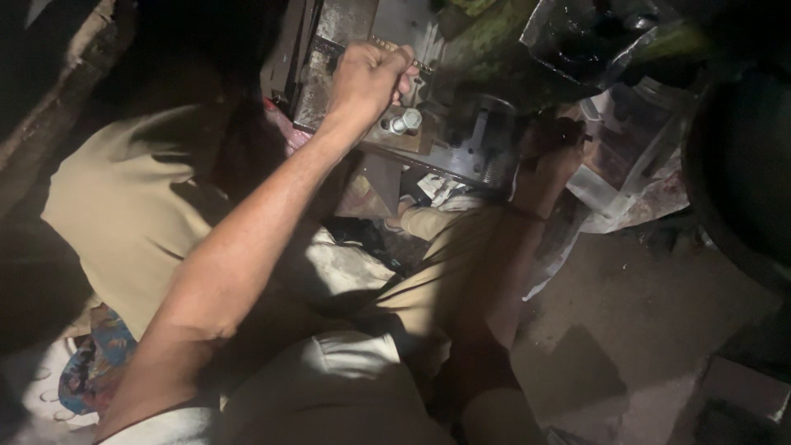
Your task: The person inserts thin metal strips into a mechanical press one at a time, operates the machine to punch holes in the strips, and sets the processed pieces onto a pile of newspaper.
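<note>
My left hand is closed around a thin, brass-coloured rod or tool held against a grey steel machine block. A large bolt with a nut sticks out of the block just below that hand. My right hand is in shadow and grips a dark part next to a round black metal fitting on the same machine. What exactly the right hand holds is too dark to tell. My knees in beige trousers are below both arms.
Crumpled clear plastic sheets lie at the right of the machine. A dark curved object fills the right edge. Bare concrete floor lies at lower right. A patterned cloth is at lower left.
</note>
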